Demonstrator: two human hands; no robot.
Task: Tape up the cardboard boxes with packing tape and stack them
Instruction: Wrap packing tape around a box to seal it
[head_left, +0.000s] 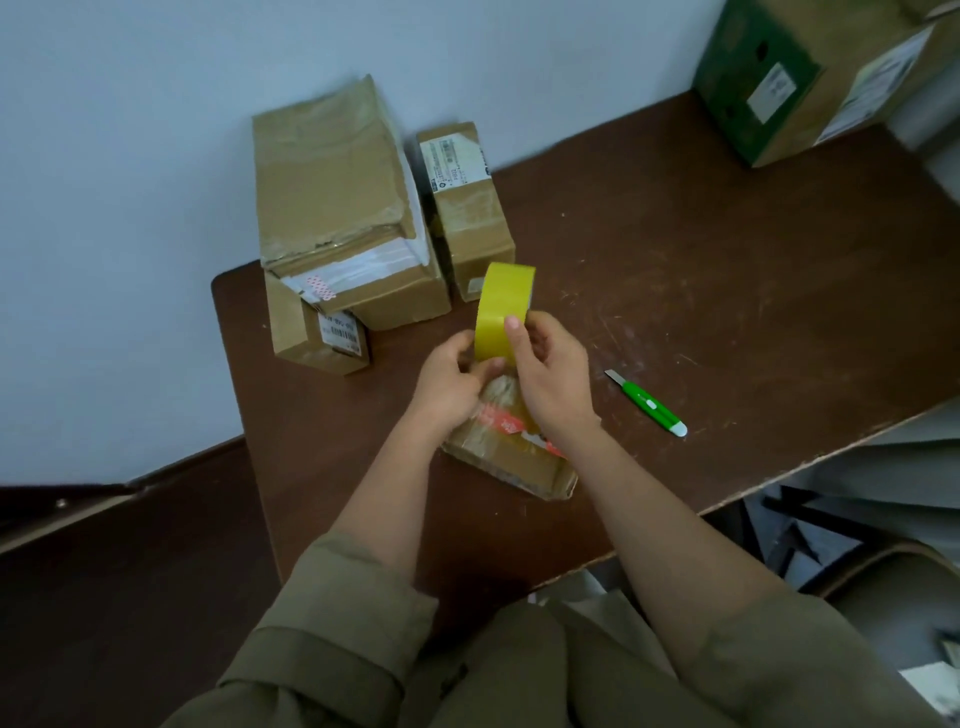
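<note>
- Both forearms reach forward from rolled-up olive sleeves (332, 613), bare from the elbow down, and converge in front of the chest.
- Left hand (449, 387): fingers curled inward, the grip pinching at the lower edge of what it holds.
- Right hand (553, 376): raised slightly higher, thumb (517, 338) pressed flat on top, fingers wrapped behind.

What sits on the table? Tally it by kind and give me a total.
Boxes: 6 (top box, lower box, small box, tall box, near box, green box)
Tape roll: 1
Knife: 1
Total: 8
</note>
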